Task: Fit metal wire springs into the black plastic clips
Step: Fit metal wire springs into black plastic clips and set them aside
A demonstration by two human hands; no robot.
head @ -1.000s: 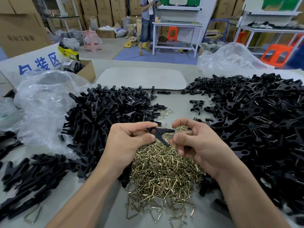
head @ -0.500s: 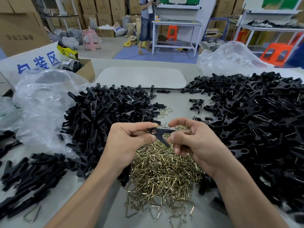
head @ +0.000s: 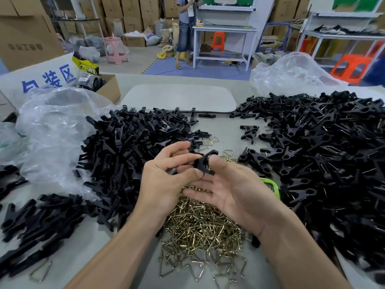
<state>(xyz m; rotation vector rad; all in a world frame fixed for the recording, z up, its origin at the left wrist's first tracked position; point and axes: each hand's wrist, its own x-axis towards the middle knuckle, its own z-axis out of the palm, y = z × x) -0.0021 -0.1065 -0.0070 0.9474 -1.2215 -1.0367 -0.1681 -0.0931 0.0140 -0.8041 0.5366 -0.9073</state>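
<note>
Fingers of the left hand are curled; thumb and fingers pinch one black clip, held above the middle of the table, over the far end of the spring heap. The right hand lies palm up just beside it, fingers straight and slightly spread, reaching under the left thumb. Its thumb touches the clip's right side. Whether a spring sits in the held clip: cannot tell.

The right pile of black clips is the largest mass and covers the table's right side from far edge to near edge; thin wire shows in many pieces. The left pile of black clips sits left of centre and runs toward the near-left corner, where a flatter spread of clips lies. A clear plastic bag, crumpled, lies along the left edge and touches the left pile. A second clear bag sits at the far-right corner. The heap of brass-coloured wire springs lies at centre toward the near edge, between the two piles, under both wrists. A pale board lies flat at the far edge, centre. A cardboard box stands at the far left. A green plastic item is partly hidden behind the right hand. One grey wire spring lies alone by the near-left corner.
</note>
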